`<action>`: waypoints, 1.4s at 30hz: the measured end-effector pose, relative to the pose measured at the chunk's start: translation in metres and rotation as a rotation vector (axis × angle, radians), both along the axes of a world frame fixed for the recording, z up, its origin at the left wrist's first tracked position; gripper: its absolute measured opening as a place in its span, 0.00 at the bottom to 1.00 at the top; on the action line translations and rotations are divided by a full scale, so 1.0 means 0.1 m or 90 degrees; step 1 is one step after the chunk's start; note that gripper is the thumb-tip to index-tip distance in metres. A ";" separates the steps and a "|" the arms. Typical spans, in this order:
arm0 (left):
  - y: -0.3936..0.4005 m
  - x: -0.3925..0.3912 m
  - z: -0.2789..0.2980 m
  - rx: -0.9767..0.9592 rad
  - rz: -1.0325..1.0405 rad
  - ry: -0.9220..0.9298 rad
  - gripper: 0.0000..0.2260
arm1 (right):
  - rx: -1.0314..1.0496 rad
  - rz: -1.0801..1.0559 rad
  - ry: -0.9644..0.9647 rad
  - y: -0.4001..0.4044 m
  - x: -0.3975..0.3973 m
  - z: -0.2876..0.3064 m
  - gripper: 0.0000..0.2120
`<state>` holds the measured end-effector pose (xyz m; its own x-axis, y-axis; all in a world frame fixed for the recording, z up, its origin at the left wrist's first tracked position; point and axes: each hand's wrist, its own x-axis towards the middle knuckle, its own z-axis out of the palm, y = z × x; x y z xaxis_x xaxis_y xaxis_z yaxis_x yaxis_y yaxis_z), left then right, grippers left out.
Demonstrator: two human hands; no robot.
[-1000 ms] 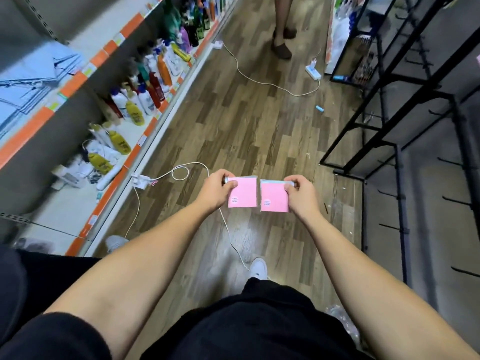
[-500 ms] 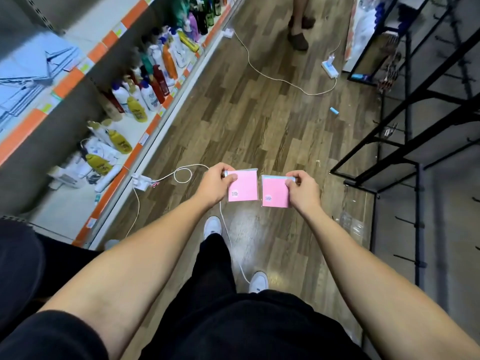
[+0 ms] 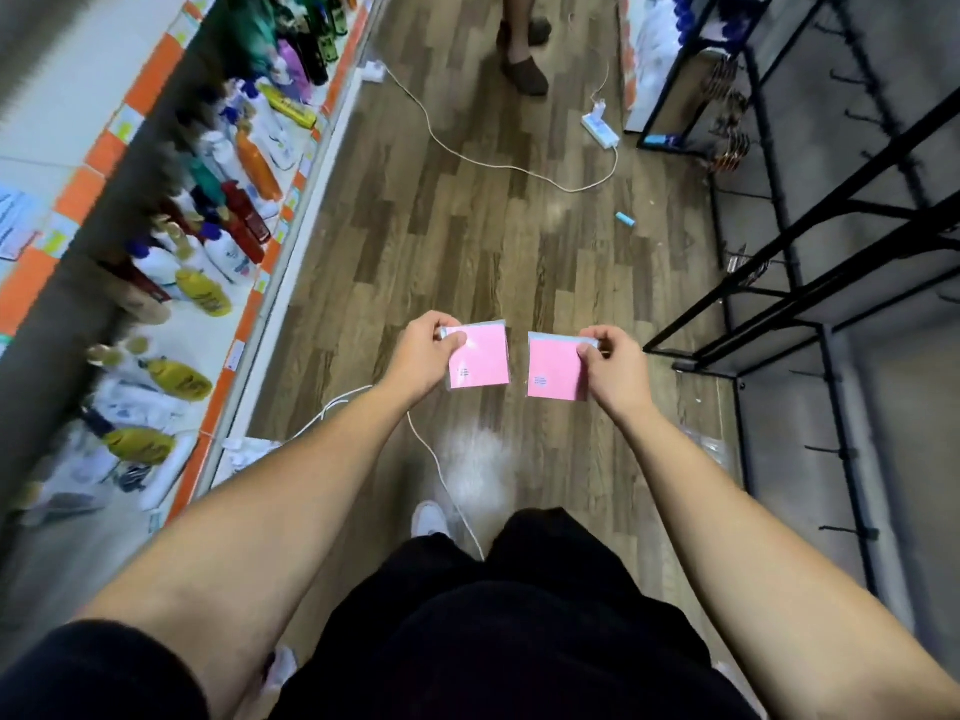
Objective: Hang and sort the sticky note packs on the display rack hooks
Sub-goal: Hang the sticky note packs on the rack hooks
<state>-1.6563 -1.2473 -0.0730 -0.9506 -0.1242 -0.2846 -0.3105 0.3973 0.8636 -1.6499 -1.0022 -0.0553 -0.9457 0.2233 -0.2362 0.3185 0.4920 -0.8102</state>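
At nine o'clock runs a shelf [image 3: 171, 283] of bottles, too blurred and crowded to count. At the centre, the left hand [image 3: 423, 353] pinches the top corner of one pink pack [image 3: 479, 356], thumb and fingers clamped on its clear wrapper. Just beside it, apart and not touching, hangs a second pink pack [image 3: 555, 367], pinched the same way at its top corner by the right hand [image 3: 615, 368]. That makes two packs, one per hand, both held out over the wood floor [image 3: 467, 226]. A white cable [image 3: 498, 166] trails across the floor toward twelve o'clock, where another person's two feet [image 3: 524, 70] stand.

At three o'clock stands the black rack [image 3: 831, 283], its hooks [image 3: 841, 452] jutting from the panel. About four low hooks show plainly on the near panel, and all look bare; more show higher up, too blurred to count.

As a judgement, the task is at an early stage: neither pack is on a hook yet, and both are well apart from the rack. What remains is to carry them to three o'clock, find each pack's hang hole and slide it onto a hook.
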 end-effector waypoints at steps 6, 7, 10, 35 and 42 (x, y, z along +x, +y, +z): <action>0.00 -0.80 -0.03 -0.007 -0.063 -0.004 0.03 | 0.012 -0.042 0.001 0.01 -0.59 -0.05 0.08; 0.02 -0.95 -0.03 -0.013 -0.076 -0.001 0.04 | 0.009 -0.049 -0.001 0.03 -0.71 -0.06 0.08; 0.11 -1.46 -0.01 -0.037 -0.111 0.017 0.04 | -0.002 -0.074 0.007 0.12 -1.12 -0.10 0.08; 2.72 -3.90 0.01 0.014 -0.662 -0.038 0.04 | -0.010 -0.641 -0.051 1.45 -1.82 -0.05 0.07; 3.48 -3.77 0.14 0.021 -0.884 -0.011 0.07 | 0.049 -0.833 -0.014 1.46 -1.48 0.24 0.08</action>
